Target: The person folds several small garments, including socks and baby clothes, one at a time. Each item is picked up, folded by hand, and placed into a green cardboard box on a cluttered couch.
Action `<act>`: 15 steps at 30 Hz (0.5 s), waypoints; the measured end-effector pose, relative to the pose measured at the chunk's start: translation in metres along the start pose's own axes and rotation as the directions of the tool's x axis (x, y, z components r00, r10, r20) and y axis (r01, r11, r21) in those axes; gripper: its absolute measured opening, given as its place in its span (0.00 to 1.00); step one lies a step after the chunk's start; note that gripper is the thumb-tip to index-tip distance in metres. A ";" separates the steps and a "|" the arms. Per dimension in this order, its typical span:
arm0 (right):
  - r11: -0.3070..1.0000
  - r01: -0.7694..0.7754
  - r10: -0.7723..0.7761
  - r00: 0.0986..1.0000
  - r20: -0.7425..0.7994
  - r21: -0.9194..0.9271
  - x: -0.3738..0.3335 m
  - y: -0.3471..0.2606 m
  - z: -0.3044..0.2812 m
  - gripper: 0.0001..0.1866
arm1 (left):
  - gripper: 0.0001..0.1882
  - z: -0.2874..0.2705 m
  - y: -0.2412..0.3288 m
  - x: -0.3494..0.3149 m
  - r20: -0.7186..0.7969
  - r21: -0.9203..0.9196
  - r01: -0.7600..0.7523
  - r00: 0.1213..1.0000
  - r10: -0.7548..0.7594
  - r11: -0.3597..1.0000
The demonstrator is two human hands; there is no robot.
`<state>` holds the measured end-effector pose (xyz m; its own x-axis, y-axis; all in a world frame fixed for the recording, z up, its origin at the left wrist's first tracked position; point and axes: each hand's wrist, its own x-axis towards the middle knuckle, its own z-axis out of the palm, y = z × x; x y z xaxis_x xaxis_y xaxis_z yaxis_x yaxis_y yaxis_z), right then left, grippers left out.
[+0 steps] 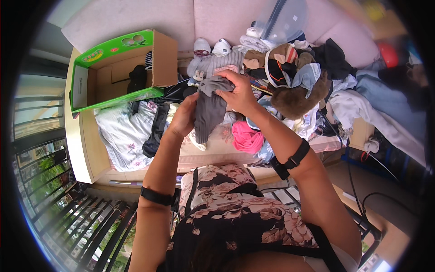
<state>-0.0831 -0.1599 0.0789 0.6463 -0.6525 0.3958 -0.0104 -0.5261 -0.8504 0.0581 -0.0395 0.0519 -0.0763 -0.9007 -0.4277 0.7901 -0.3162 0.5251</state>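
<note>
Both of my hands are raised over a sofa seat strewn with clothes, closed on a dark grey sock (pixel 210 113) with a ribbed end hanging down. My left hand (pixel 183 117) grips its left edge. Higher up, my right hand (pixel 241 94) pinches the bunched top part between thumb and fingers. Whether this is one sock or a pair I cannot tell. Left of my hands stands a green cardboard box (pixel 117 102) lying open toward me, with a black rolled bundle (pixel 137 78) and a striped one (pixel 149 60) inside.
Rolled white bundles (pixel 221 47) lie against the sofa back. A brown furry item (pixel 299 97), caps and a pink cloth (pixel 247 137) are heaped to the right. Flowered white fabric (pixel 129 140) hangs over the front edge. Black railings (pixel 86 226) stand at the left, cables (pixel 351 181) at the right.
</note>
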 end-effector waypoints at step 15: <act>0.757 -0.279 0.299 0.952 0.066 0.591 0.019 0.000 -0.010 0.13 | 0.16 0.012 0.008 -0.013 0.155 0.422 -0.185 0.979 0.130 0.887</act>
<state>-0.0787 -0.1777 0.0896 0.6626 -0.7423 0.0996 0.2629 0.1061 -0.9590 0.0576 -0.0342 0.0702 -0.0664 -0.9694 -0.2365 0.4584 -0.2402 0.8557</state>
